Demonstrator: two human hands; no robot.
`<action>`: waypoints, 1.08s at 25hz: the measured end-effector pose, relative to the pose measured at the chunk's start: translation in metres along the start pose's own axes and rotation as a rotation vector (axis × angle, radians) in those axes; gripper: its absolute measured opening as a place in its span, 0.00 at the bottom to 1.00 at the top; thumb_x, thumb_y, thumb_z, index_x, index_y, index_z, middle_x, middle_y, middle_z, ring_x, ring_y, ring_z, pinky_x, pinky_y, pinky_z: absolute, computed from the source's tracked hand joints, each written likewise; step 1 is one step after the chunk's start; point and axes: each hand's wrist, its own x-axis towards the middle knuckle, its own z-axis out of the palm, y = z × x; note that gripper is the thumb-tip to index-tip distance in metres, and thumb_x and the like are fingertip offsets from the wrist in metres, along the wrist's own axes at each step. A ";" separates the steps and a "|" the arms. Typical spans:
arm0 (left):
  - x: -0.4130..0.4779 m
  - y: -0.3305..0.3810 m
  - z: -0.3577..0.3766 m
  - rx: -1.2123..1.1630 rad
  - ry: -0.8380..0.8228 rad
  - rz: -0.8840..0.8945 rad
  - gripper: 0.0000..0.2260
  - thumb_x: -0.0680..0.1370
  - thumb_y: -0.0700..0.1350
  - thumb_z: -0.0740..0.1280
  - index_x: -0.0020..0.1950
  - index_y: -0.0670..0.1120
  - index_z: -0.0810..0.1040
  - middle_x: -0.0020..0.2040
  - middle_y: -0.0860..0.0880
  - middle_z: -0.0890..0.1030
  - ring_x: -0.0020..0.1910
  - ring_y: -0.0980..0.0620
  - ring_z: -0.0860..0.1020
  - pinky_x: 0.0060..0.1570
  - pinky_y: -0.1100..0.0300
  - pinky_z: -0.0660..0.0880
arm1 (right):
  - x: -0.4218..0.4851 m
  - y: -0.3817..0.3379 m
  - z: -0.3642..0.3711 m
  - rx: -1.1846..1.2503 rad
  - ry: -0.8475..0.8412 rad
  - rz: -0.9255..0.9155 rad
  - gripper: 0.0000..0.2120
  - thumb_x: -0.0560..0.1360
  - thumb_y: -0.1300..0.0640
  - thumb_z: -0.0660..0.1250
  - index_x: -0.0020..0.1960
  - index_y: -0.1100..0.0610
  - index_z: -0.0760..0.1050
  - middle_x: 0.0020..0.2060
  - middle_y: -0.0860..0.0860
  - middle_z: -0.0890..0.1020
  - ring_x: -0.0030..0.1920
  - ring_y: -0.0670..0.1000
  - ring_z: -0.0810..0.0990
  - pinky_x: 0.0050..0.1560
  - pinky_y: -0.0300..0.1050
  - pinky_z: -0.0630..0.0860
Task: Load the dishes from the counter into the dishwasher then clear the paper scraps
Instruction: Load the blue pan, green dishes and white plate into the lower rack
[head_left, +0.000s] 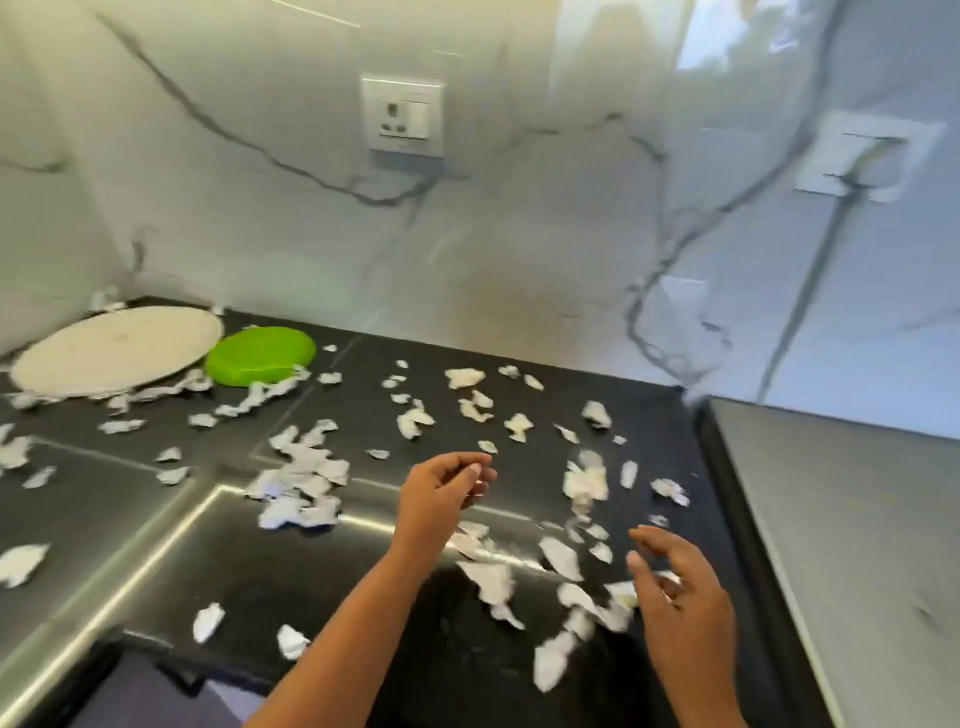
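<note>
Several torn white paper scraps (304, 480) lie scattered over the black counter (363, 587). A large white plate (117, 349) sits at the far left corner, and a green plate (260, 356) lies upside down beside it. My left hand (441, 493) hovers over the middle of the counter with loosely curled fingers and holds nothing that I can see. Near the counter's right edge, my right hand (680, 608) floats above a cluster of scraps (566, 558), fingers relaxed and spread, holding nothing.
A marble backsplash with a wall socket (404, 115) rises behind the counter. A second white switch plate (866, 156) is on the right wall. The counter ends at a raised black edge (727, 493) on the right, with a grey surface beyond.
</note>
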 end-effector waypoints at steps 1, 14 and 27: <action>0.016 0.004 -0.032 -0.006 0.067 0.002 0.10 0.78 0.33 0.61 0.48 0.42 0.81 0.40 0.45 0.83 0.37 0.52 0.79 0.39 0.65 0.77 | 0.011 -0.010 0.034 0.010 -0.061 -0.016 0.22 0.71 0.65 0.71 0.43 0.35 0.78 0.46 0.42 0.81 0.50 0.41 0.78 0.45 0.27 0.74; 0.159 -0.001 -0.318 -0.193 0.715 -0.122 0.06 0.78 0.34 0.63 0.49 0.41 0.78 0.40 0.44 0.81 0.36 0.51 0.77 0.38 0.63 0.76 | 0.091 -0.099 0.314 -0.031 -0.511 -0.096 0.10 0.72 0.65 0.69 0.48 0.51 0.79 0.47 0.43 0.79 0.49 0.38 0.77 0.44 0.26 0.73; 0.289 -0.010 -0.388 0.632 0.649 -0.186 0.21 0.75 0.46 0.67 0.66 0.38 0.73 0.63 0.37 0.76 0.63 0.39 0.73 0.61 0.49 0.68 | 0.158 -0.100 0.480 -0.194 -0.720 0.172 0.23 0.75 0.58 0.66 0.69 0.63 0.68 0.65 0.57 0.74 0.65 0.52 0.73 0.66 0.45 0.69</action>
